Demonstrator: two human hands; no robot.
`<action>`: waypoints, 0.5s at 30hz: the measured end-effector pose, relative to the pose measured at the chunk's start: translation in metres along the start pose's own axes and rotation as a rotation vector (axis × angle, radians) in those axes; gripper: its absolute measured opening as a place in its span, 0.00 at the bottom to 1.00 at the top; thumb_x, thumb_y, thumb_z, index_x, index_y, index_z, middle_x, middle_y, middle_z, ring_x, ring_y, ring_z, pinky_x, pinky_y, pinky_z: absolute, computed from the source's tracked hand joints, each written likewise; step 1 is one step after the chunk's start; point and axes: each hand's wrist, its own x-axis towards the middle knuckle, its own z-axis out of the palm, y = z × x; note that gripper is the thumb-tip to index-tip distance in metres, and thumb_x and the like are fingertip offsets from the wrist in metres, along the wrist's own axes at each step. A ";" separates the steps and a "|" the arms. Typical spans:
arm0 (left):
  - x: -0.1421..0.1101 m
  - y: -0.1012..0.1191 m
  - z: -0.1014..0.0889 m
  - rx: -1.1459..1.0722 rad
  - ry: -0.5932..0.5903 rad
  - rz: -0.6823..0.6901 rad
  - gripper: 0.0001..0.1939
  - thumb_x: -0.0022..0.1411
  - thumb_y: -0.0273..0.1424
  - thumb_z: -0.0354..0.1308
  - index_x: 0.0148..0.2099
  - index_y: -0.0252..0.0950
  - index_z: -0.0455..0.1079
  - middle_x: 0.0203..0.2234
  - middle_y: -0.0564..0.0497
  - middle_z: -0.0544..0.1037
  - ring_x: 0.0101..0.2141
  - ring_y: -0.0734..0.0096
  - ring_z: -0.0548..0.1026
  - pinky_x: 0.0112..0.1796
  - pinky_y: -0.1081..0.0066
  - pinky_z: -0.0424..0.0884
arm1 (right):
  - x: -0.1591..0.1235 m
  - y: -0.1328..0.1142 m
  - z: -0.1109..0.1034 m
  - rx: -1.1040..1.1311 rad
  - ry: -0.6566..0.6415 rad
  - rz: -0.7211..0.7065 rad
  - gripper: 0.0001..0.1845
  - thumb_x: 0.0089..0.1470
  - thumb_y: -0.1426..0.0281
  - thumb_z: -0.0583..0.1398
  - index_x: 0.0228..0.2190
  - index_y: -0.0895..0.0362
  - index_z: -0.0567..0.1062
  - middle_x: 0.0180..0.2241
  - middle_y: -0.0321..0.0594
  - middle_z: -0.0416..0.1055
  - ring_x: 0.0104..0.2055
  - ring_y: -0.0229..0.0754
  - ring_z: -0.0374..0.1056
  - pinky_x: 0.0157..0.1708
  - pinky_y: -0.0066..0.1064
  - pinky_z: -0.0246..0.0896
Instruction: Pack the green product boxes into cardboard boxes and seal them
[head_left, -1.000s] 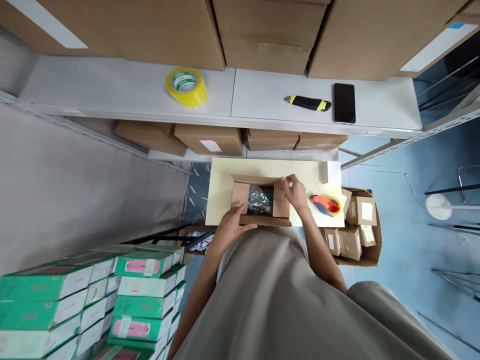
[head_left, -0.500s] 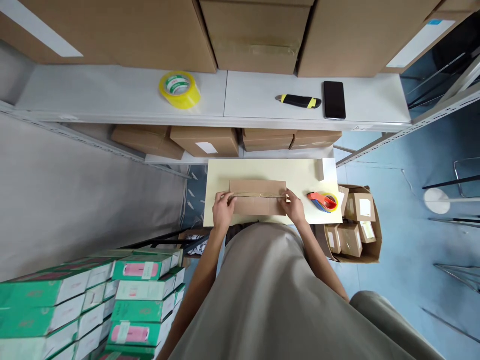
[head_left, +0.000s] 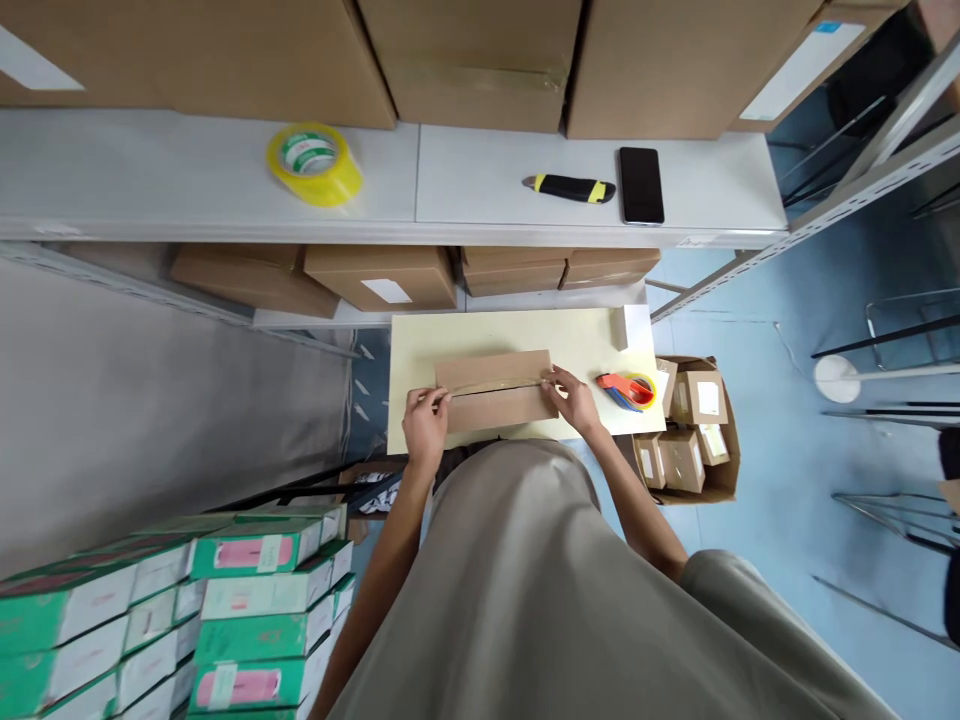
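Our left hand (head_left: 425,430) and right hand (head_left: 576,402) each keep a pinching grip on one end of the cardboard box (head_left: 496,410), mid-frame on the tabletop (head_left: 416,345); beyond, upper right, we see a smartphone (head_left: 641,187) on the shelf (head_left: 472,205).

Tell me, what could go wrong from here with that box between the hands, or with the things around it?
The box shows a dark gap between its flaps, so they might spring up if the left hand or right hand lifts away. The dispenser lies near the table's right edge; the right arm could knock it off. The phone lies close to the shelf's front edge, so a bump might send it down.
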 end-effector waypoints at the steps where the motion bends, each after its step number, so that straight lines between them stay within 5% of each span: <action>1: -0.001 -0.002 0.001 -0.002 0.006 0.005 0.12 0.76 0.33 0.62 0.53 0.36 0.85 0.55 0.38 0.79 0.49 0.55 0.84 0.55 0.61 0.80 | -0.004 0.011 -0.004 -0.018 0.028 -0.019 0.19 0.76 0.58 0.57 0.58 0.50 0.82 0.70 0.49 0.76 0.66 0.54 0.78 0.65 0.45 0.74; 5: -0.001 -0.007 0.007 -0.015 0.046 0.019 0.12 0.77 0.33 0.62 0.53 0.37 0.85 0.55 0.38 0.79 0.49 0.55 0.83 0.54 0.60 0.80 | -0.021 0.070 -0.029 -0.309 0.176 0.173 0.21 0.73 0.64 0.59 0.60 0.61 0.78 0.65 0.62 0.78 0.69 0.60 0.73 0.70 0.48 0.65; 9: 0.003 -0.010 0.014 -0.051 0.094 0.034 0.11 0.76 0.34 0.63 0.52 0.38 0.86 0.54 0.39 0.79 0.47 0.55 0.84 0.54 0.58 0.82 | -0.028 0.122 -0.047 -0.545 0.174 0.453 0.24 0.70 0.66 0.62 0.62 0.65 0.74 0.65 0.67 0.75 0.69 0.63 0.71 0.70 0.48 0.61; 15: 0.007 -0.014 0.020 -0.114 0.120 0.052 0.09 0.74 0.34 0.64 0.49 0.38 0.85 0.55 0.39 0.81 0.45 0.55 0.84 0.54 0.56 0.82 | -0.016 0.140 -0.052 -0.545 0.110 0.498 0.24 0.65 0.73 0.63 0.59 0.68 0.75 0.62 0.70 0.78 0.67 0.62 0.73 0.69 0.45 0.60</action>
